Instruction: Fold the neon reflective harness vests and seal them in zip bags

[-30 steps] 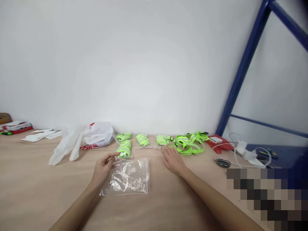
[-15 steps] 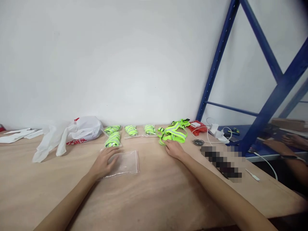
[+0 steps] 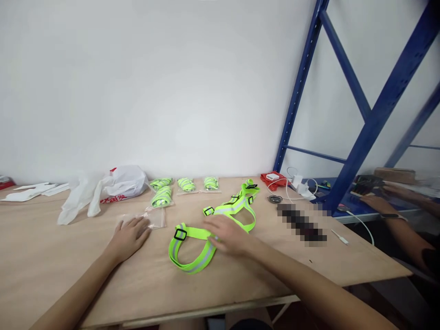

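The green harness (image 3: 197, 233) has moved nearer, pinched in the right hand (image 3: 228, 234), the left hand (image 3: 128, 239) unclenched on a bag (image 3: 157, 218).

Setting: appears to be a workshop or packing room; exact type not certain. Evidence: long, bare wood-topped table (image 3: 51, 247) against a plain white wall (image 3: 137, 82); bagged bundles of reflective strap (image 3: 186, 184) set along its far side; blue metal shelving frame (image 3: 392, 85) at right, one upright punched with holes; multi-port charger (image 3: 272, 177) and white adapters (image 3: 302, 189) near it; another person's arm (image 3: 407, 236) visible beyond.
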`<state>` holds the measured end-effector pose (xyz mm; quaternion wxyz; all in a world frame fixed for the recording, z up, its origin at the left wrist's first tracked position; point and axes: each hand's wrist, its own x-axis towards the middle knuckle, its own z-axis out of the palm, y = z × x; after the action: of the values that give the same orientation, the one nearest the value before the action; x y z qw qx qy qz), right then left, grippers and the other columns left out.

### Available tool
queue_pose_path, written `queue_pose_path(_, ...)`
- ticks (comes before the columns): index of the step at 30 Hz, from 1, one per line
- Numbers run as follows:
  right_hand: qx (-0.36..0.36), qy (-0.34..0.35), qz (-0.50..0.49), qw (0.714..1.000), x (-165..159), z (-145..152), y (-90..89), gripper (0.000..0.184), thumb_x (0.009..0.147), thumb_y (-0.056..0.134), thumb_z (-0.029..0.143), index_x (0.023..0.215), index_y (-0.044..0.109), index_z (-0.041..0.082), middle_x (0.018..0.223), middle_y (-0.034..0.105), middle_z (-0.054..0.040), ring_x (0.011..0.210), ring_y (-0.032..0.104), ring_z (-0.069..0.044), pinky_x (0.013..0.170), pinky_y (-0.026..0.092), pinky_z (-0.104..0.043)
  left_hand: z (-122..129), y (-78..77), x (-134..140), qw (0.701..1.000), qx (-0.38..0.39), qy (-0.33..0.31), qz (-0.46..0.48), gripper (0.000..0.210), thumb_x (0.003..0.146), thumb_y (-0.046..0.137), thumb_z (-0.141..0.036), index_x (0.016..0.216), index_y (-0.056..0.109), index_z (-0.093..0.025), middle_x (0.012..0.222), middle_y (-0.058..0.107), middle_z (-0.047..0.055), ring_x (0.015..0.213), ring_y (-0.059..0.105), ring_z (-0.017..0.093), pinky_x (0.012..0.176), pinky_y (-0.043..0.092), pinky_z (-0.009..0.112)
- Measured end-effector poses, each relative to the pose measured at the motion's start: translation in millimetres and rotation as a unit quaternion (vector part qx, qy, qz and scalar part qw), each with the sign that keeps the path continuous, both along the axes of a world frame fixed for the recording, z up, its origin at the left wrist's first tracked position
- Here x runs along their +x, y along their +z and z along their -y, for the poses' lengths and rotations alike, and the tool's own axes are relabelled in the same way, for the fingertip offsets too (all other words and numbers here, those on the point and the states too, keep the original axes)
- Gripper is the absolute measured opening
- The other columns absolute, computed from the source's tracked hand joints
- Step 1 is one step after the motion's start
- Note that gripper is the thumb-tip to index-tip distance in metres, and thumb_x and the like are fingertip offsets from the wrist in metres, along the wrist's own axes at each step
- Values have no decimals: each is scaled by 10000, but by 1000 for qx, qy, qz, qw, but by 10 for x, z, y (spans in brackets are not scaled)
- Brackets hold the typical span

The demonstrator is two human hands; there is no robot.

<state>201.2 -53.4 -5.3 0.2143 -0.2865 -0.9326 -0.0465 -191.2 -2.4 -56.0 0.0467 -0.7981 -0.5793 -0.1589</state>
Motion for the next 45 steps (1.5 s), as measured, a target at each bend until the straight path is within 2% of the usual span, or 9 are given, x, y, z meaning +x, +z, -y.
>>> queue_pose_path(5, -65, -256, -47, 963, 653, -297, -57, 434, 930, 506, 282, 1336, 585, 152, 1416, 571, -170, 1329, 506, -296, 1127, 377, -482, 146, 170, 195, 998, 51, 27, 34, 541, 938, 380, -416, 1391, 558, -180, 1486, 513, 178, 1377, 442, 392, 1128, 200, 692)
queue_pose_path(14, -181, -231, -24, 956, 1005, -59, -232, 420, 918, 478, 247, 1301, 643, 198, 1319, 665, -100, 1205, 602, -264, 1028, 444, -395, 1056, 293, 1351, 942, 17, -333, 49, 312, 953, 503, -360, 1185, 659, -222, 1249, 678, 111, 1223, 570, 281, 1210, 164, 536)
queue_pose_path(17, -166, -247, -10, 955, 1038, 38, -279, 436, 928, 464, 253, 1329, 633, 238, 1332, 662, -81, 1228, 587, -260, 1048, 419, -400, 1204, 263, 1369, 947, -24, -302, 105, 237, 957, 481, -328, 922, 675, -198, 903, 712, 82, 893, 645, 236, 1137, 316, 506)
queue_pose_path(21, -134, -304, 24, 943, 1182, 111, -338, 413, 952, 439, 285, 1301, 649, 220, 1339, 658, -97, 1222, 589, -265, 1037, 421, -402, 1285, 385, 1056, 931, -118, -203, 279, 318, 923, 538, -485, 928, 690, -205, 899, 708, 78, 833, 630, 247, 856, 510, 380)
queue_pose_path(28, -114, -383, 52, 915, 1332, 178, -336, 412, 975, 397, 324, 1264, 662, 198, 1332, 662, -113, 1190, 607, -279, 981, 449, -388, 1370, 826, 402, 735, -168, -47, 656, 454, 713, 751, -579, 698, 488, -209, 508, 324, -88, 444, 292, 77, 475, 361, 235)
queue_pose_path(32, -112, -398, 55, 909, 1302, 201, -322, 427, 976, 394, 342, 1270, 660, 182, 1340, 656, -128, 1199, 605, -305, 986, 451, -420, 1413, 918, 256, 681, -179, -39, 708, 522, 662, 814, -523, 668, 393, -214, 535, 320, -97, 465, 310, 65, 494, 391, 219)
queue_pose_path(34, -108, -403, 55, 907, 1295, 214, -334, 432, 980, 386, 334, 1289, 648, 183, 1369, 637, -127, 1223, 595, -300, 1002, 446, -421, 1464, 891, 231, 710, -157, -18, 686, 497, 606, 852, -497, 810, 493, -220, 549, 400, -100, 473, 395, 82, 506, 411, 219)
queue_pose_path(40, -100, -410, 55, 905, 1330, 237, -389, 460, 990, 365, 336, 1331, 622, 165, 1406, 608, -130, 1285, 557, -300, 1040, 430, -438, 1664, 759, 165, 916, -140, -4, 375, 501, 596, 826, -529, 984, 686, -245, 792, 712, 12, 730, 658, 228, 621, 505, 259)
queue_pose_path(45, -97, -411, 54, 905, 1351, 225, -413, 463, 989, 367, 346, 1326, 631, 172, 1401, 612, -131, 1285, 558, -305, 1041, 433, -436, 1683, 668, 173, 942, -100, 47, 318, 506, 737, 600, -710, 747, 746, -226, 693, 728, 56, 684, 697, 271, 628, 535, 295)
